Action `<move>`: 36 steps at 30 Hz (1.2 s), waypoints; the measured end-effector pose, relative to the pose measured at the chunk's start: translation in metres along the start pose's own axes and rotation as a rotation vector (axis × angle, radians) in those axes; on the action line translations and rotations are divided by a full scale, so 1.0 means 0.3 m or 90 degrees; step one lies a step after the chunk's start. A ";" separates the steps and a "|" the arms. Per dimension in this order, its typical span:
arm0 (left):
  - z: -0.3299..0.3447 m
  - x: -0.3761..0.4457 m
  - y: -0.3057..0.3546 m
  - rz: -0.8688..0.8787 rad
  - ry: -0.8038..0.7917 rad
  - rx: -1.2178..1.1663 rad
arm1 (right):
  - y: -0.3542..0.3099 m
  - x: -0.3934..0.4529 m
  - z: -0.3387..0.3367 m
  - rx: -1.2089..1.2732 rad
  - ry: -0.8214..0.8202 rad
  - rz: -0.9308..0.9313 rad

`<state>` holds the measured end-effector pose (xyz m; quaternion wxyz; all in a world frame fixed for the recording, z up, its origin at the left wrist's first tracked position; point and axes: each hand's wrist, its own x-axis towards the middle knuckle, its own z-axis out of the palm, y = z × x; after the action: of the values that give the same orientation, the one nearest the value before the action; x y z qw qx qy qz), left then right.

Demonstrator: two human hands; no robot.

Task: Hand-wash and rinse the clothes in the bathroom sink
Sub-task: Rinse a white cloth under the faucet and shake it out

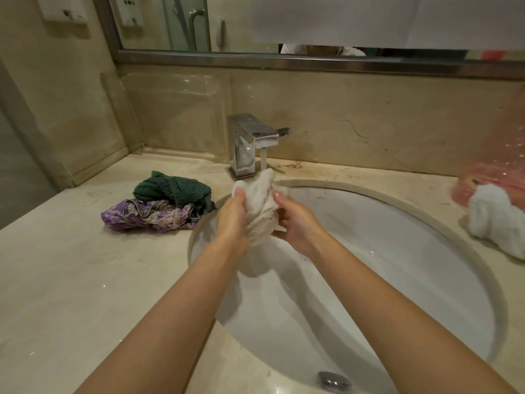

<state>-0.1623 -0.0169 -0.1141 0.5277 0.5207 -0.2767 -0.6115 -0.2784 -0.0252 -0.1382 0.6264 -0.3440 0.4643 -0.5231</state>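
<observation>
One sink (426, 251) is set in one marble counter (71, 280). One tap (250, 143) stands behind the sink, its water running. Left of the sink lie two cloths, a purple one (145, 217) with a green one (170, 187) on top; right of it sits one white cloth (494, 217). Over the sink, under the tap, I hold one cream cloth (261, 211): my left hand (231, 220) and right hand (295, 220) both have fingers curled tight around it. One drain plug (333, 380) sits at the sink's near edge.
</observation>
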 end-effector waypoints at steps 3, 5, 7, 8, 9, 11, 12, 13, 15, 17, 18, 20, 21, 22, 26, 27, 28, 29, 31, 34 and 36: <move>-0.017 0.021 0.009 -0.081 0.066 -0.081 | 0.007 0.006 0.005 0.045 0.035 -0.062; -0.029 0.008 0.024 -0.118 0.064 -0.076 | 0.006 0.011 0.010 0.091 0.049 -0.092; -0.037 0.017 0.029 -0.142 0.054 -0.037 | 0.005 0.012 0.007 0.098 0.053 -0.110; -0.032 0.004 0.035 -0.156 0.026 -0.023 | 0.006 0.011 0.004 0.096 0.053 -0.114; -0.023 -0.015 0.041 -0.167 -0.020 -0.007 | 0.007 0.011 -0.001 0.094 0.051 -0.116; -0.008 -0.025 0.041 -0.158 -0.087 0.049 | 0.007 0.009 -0.007 0.104 0.038 -0.117; -0.005 -0.030 0.039 -0.145 -0.102 0.080 | 0.005 0.004 -0.005 0.118 0.031 -0.116; -0.007 -0.021 0.033 -0.119 -0.108 0.105 | 0.002 0.001 -0.005 0.135 0.023 -0.114; -0.013 -0.012 0.031 -0.070 -0.112 0.117 | -0.007 -0.009 0.001 0.162 -0.001 -0.104; -0.018 0.010 0.024 -0.035 -0.115 0.117 | -0.016 -0.019 0.013 0.165 -0.020 -0.098; -0.022 0.011 0.024 -0.014 -0.099 0.130 | -0.019 -0.023 0.019 0.162 -0.021 -0.098; -0.028 0.015 0.021 0.007 -0.080 0.160 | -0.024 -0.027 0.026 0.165 -0.009 -0.100; -0.028 0.018 0.018 0.005 -0.098 0.165 | -0.026 -0.028 0.026 0.173 -0.003 -0.100; -0.026 0.012 0.019 0.009 -0.119 0.179 | -0.030 -0.029 0.025 0.184 0.000 -0.100; -0.005 -0.016 0.020 0.024 -0.191 0.241 | -0.040 -0.027 0.015 0.252 0.006 -0.103; -0.001 -0.023 0.022 0.036 -0.217 0.248 | -0.041 -0.027 0.015 0.262 0.001 -0.107; 0.003 -0.028 0.022 0.054 -0.234 0.257 | -0.042 -0.029 0.015 0.269 -0.004 -0.109; 0.005 -0.030 0.020 0.067 -0.243 0.264 | -0.041 -0.028 0.015 0.273 -0.006 -0.108; 0.006 -0.027 0.014 0.090 -0.233 0.281 | -0.041 -0.028 0.011 0.276 -0.009 -0.105; 0.008 -0.014 0.000 0.140 -0.170 0.287 | -0.044 -0.031 0.009 0.247 -0.025 -0.099; 0.009 -0.010 -0.004 0.179 -0.106 0.272 | -0.044 -0.031 0.016 0.199 -0.038 -0.103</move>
<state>-0.1656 -0.0145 -0.1132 0.4606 0.5246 -0.5118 -0.5008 -0.2784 -0.0193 -0.1224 0.6416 -0.2939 0.3295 -0.6272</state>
